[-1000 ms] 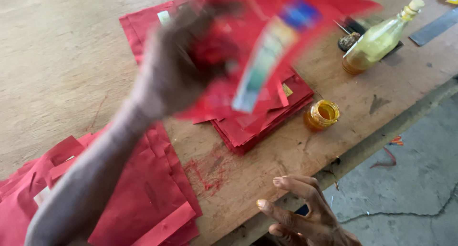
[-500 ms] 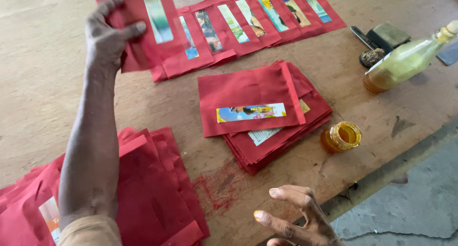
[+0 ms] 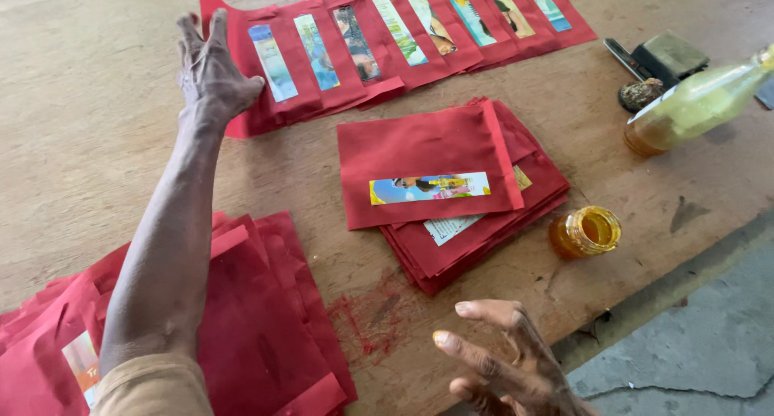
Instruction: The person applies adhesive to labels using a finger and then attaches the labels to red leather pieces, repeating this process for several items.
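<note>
Fingers of left hand (image 3: pixel 211 77) were spread flat on the end red envelope (image 3: pixel 266 69) of an overlapping row, far side of tabletop (image 3: pixel 81 142). Right hand (image 3: pixel 504 368) hovered w/ fingers apart, holding nothing, near envelope stack (image 3: pixel 443 190) & glue jar (image 3: pixel 586 232).

Left hand (image 3: pixel 211 76) let go of red bag (image 3: pixel 266 69), now flat on row end

Craft workshop, worn wooden workbench (image 3: pixel 97 126), stacked red paper envelopes (image 3: pixel 451 182), glue jar (image 3: pixel 586 232)
</note>
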